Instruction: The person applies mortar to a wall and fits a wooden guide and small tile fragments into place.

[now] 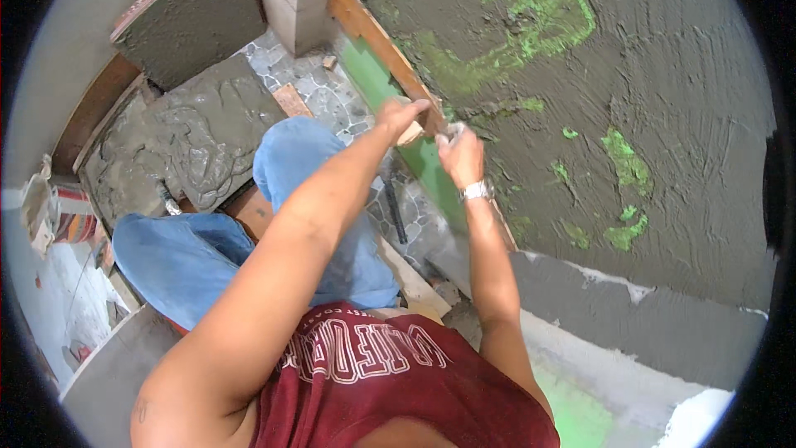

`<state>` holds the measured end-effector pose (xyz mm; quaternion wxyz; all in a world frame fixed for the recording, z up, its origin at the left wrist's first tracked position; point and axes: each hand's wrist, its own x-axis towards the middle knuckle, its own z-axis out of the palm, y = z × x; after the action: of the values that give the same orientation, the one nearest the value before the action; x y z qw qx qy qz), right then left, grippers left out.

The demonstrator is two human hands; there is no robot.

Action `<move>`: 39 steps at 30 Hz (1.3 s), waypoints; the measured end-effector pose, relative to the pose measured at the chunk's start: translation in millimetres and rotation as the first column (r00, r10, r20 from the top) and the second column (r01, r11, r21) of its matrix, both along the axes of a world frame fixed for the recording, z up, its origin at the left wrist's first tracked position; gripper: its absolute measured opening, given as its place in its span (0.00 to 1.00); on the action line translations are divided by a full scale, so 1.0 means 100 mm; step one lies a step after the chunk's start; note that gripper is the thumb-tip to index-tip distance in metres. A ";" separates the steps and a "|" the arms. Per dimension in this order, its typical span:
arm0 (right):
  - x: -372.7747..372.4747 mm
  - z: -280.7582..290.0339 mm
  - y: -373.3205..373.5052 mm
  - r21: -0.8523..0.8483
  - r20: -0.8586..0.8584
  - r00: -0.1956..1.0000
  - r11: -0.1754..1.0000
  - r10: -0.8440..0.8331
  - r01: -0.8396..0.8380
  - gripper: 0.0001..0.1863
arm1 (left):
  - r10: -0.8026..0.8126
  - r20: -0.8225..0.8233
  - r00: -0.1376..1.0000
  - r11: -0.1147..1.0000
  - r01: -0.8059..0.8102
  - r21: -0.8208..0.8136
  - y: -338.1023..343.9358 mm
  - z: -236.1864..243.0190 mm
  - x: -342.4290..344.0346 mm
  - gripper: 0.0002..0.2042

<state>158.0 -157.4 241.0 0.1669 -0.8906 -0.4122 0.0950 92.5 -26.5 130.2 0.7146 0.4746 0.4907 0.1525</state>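
Note:
A long narrow wooden batten (377, 37) runs along the lower edge of the mortar-coated wall (680, 116), above a bare strip of green wall (365, 66). My left hand (401, 116) is closed at the batten's middle, thumb over its edge. A small pale piece of wood (410, 134) shows under its fingers; whether it is separate from the batten, I cannot tell. Just to the right, my right hand (461, 154), with a metal-banded watch (476, 192) at the wrist, is closed on the batten's edge. Its fingertips are partly hidden and slightly blurred.
Wet grey mortar (191, 141) fills a low board-sided tray at the left. A mortar-covered board (199, 21) leans behind it. On the patterned tile floor (319, 87) lies a dark bar-like tool (395, 209). A pillar (300, 0) stands ahead; a bucket (73, 214) is far left.

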 end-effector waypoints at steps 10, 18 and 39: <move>-0.20 -0.51 -0.56 0.212 -0.117 0.951 0.928 -0.286 0.305 0.25 | -0.108 -0.230 0.967 0.554 0.251 0.794 -0.10 0.59 0.07 0.11; -0.13 -0.47 -0.69 0.180 -0.135 0.958 0.944 -0.253 0.275 0.30 | -0.014 -0.330 0.944 0.670 0.254 0.697 -0.10 0.55 0.21 0.12; -0.01 -0.39 -0.76 0.076 -0.124 0.961 0.963 -0.249 0.259 0.29 | -0.087 -0.491 0.867 0.362 0.487 0.795 0.06 0.70 0.17 0.11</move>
<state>156.9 -233.3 201.6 0.2414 -0.9208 -0.2882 0.1042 109.8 -20.7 200.1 0.2556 0.8805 0.3614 0.1697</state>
